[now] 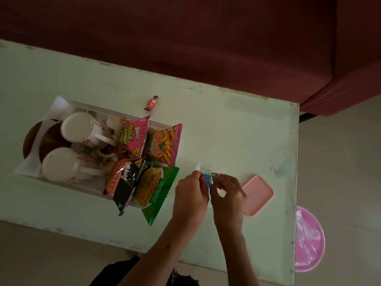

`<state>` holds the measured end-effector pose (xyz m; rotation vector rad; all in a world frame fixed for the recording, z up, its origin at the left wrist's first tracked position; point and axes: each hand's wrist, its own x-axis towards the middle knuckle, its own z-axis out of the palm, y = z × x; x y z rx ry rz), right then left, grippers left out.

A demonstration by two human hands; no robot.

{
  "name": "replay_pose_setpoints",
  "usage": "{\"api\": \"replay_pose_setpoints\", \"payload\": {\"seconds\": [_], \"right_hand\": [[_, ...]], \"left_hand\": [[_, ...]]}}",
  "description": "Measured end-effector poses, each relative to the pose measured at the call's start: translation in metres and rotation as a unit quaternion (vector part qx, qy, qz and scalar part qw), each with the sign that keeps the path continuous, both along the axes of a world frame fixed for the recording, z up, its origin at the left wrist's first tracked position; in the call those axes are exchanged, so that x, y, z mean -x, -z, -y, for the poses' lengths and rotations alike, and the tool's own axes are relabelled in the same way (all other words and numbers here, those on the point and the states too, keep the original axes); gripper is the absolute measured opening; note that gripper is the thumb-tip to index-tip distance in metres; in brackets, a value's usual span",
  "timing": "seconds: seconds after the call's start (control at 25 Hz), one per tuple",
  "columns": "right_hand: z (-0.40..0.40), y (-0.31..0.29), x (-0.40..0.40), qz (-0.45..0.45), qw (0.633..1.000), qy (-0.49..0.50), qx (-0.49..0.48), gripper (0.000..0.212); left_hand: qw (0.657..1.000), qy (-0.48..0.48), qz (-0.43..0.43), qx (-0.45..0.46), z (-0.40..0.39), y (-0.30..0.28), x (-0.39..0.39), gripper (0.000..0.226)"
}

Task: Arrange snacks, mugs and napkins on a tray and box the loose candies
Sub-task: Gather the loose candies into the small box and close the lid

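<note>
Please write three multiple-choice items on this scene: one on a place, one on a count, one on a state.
1. Where does the red candy lie?
A. on the table beyond the tray
B. inside a mug
C. on the pink lid

2. How many white mugs stand on the tray?
A. one
B. two
C. four

3. What are the hands doing?
A. resting flat
B. lifting the tray
C. holding candies together

Answers: 1 A, it lies on bare table. 2 B, two mugs show. 3 C, left hand and right hand pinch candies.
</note>
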<state>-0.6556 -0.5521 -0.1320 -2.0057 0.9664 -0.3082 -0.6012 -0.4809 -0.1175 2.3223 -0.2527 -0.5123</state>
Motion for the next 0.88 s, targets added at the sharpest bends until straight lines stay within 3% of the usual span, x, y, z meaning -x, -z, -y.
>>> {"api": "replay_pose_setpoints", "payload": {"seconds": [0.12, 0.28, 0.44, 0.52, 0.6, 0.72, 0.8, 0.88], "right_hand": [[-0.001, -0.002, -0.003, -0.021, 1.0, 0.007, -0.011, 0.029], [-0.004, -0.003, 0.001, -0.043, 0.999, 0.014, -0.015, 0.032], [-0.006, -0.003, 0.002, -0.056, 0.998, 0.014, 0.008, 0.03], [-0.008, -0.004, 0.0, -0.051, 0.998, 0.018, 0.009, 0.028], [-0.01, -0.006, -0.002, -0.039, 0.999, 0.022, -0.001, 0.026], [-0.011, -0.008, -0.004, -0.027, 0.999, 0.025, -0.009, 0.023], [-0.012, -0.009, -0.003, -0.022, 0.999, 0.028, -0.019, 0.022], [-0.015, -0.01, -0.001, -0.014, 0.999, 0.032, -0.022, 0.021]], "left_hand": [[1.0, 0.007, -0.001, -0.007, -0.002, -0.004, -0.003, 0.022], [0.997, -0.045, 0.001, 0.062, -0.005, -0.029, -0.018, 0.016], [0.983, -0.093, 0.089, 0.133, -0.011, -0.052, -0.076, 0.012], [0.977, -0.09, 0.148, 0.126, -0.01, -0.055, -0.12, 0.011], [0.979, -0.055, 0.179, 0.074, -0.004, -0.046, -0.166, 0.014], [0.986, 0.013, 0.146, -0.078, 0.002, -0.019, -0.228, 0.027], [0.972, 0.057, 0.127, -0.19, 0.001, 0.002, -0.252, 0.029], [0.961, 0.066, 0.116, -0.24, 0.002, 0.018, -0.263, 0.027]]}}
